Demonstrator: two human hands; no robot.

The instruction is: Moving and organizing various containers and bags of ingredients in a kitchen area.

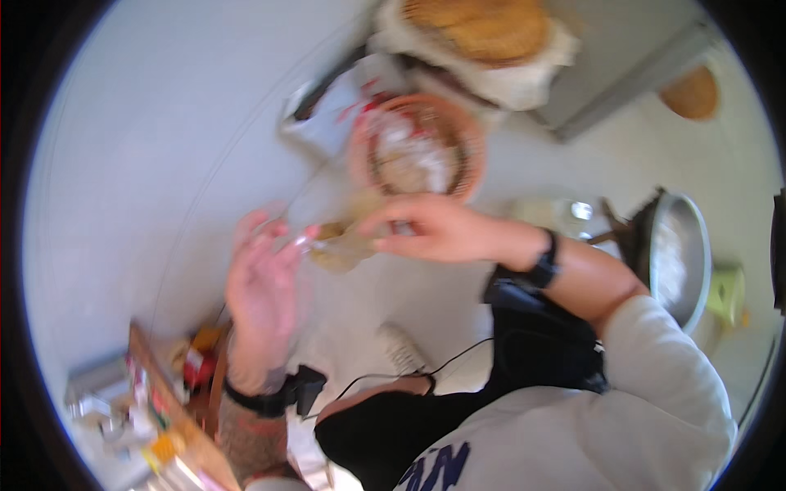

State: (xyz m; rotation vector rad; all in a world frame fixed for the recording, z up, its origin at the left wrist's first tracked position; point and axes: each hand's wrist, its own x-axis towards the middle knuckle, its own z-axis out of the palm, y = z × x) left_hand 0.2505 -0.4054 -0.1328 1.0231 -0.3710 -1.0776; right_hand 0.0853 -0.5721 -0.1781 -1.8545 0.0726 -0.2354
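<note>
My left hand (267, 270) is raised at the left of the picture, its palm turned up and its fingers spread and bent. A clear, thin plastic bag (347, 245) with something yellowish in it lies or hangs between the two hands, blurred by motion. My right hand (430, 227) reaches in from the right, with its fingers curled at the bag's right side; whether they grip it cannot be told. Just beyond the right hand stands a round orange plastic basket (473, 147) holding white and red plastic bags.
A woven tray (479, 27) rests on white cloth at the top. At the right are a large metal basin (706, 258) with clear plastic inside and a light green container (727, 294). A wooden shelf edge (178, 411) with packages stands lower left. A shoe (402, 350) shows on the floor.
</note>
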